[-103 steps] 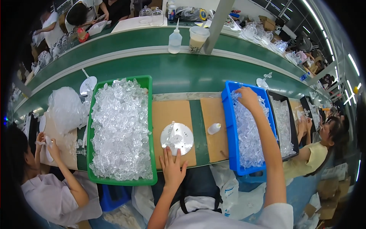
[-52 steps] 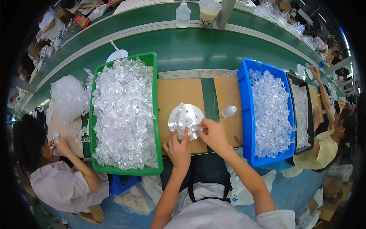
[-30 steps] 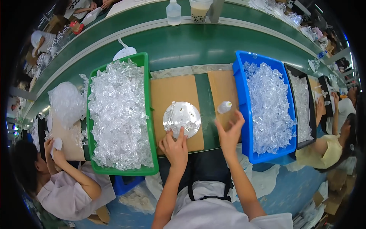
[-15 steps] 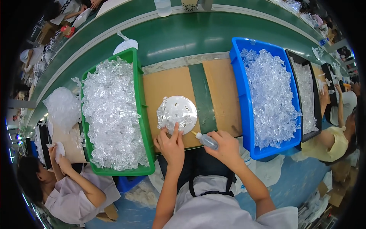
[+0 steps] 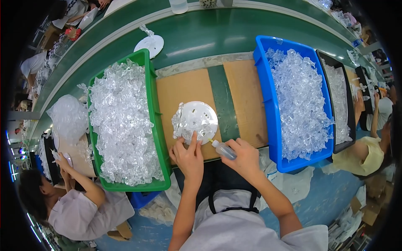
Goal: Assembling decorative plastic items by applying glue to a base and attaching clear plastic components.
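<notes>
A white round plate (image 5: 203, 112) with small holes lies on the cardboard in front of me, with clear plastic pieces (image 5: 178, 121) along its left and near side. My left hand (image 5: 188, 157) grips its near rim, index finger lying over the edge. In my right hand (image 5: 245, 159) is a small clear squeeze bottle (image 5: 225, 150), tilted so that its thin yellowish nozzle points left. The nozzle tip is at the plate's near right edge, close to my left fingertips; whether it touches cannot be made out.
A green bin (image 5: 155, 125) on the left and a blue bin (image 5: 268, 108) on the right are heaped with clear plastic pieces. Beyond the cardboard (image 5: 247, 96), another white plate (image 5: 150, 47) rests on a green surface (image 5: 201, 44). A co-worker (image 5: 79, 205) sits at left, others at right.
The bottle has moved slightly left, bringing its nozzle to the plate's edge. The far white plate has shifted right along the green surface. My left hand stays at the near rim.
</notes>
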The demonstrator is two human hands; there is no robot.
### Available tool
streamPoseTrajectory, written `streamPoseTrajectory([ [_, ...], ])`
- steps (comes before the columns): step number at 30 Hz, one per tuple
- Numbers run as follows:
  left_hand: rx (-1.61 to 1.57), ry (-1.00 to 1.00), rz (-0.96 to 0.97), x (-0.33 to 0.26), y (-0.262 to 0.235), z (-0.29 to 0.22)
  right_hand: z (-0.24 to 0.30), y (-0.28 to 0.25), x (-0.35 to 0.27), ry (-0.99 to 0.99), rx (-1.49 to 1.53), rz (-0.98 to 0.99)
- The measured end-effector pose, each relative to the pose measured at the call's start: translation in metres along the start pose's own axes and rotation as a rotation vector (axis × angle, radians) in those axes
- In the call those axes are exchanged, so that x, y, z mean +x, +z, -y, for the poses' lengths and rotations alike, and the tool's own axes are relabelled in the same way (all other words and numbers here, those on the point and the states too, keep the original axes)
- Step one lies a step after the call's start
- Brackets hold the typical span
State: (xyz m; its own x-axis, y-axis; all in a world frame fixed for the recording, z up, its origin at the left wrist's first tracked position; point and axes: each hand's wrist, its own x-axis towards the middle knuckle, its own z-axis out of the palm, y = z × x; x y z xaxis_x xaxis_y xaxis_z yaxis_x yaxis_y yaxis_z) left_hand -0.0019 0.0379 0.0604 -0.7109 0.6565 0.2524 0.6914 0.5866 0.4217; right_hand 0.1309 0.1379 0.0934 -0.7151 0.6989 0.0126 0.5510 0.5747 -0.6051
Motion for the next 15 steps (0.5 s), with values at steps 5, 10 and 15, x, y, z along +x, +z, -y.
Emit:
streamPoseTrajectory([
  [5, 0.001, 0.009, -0.013, 0.0000, 0.0006, 0.0005, -0.0019, 0.0008, 0.0003, 0.075, 0.032, -0.040],
  [10, 0.002, 0.001, -0.015, -0.0012, 0.0019, 0.0002, -0.0023, 0.0012, 0.0009, 0.087, 0.014, -0.046],
  [15, 0.027, 0.007, -0.040, -0.0042, 0.0066, 0.0023, -0.0001, -0.0012, 0.0013, 0.077, -0.026, -0.013],
])
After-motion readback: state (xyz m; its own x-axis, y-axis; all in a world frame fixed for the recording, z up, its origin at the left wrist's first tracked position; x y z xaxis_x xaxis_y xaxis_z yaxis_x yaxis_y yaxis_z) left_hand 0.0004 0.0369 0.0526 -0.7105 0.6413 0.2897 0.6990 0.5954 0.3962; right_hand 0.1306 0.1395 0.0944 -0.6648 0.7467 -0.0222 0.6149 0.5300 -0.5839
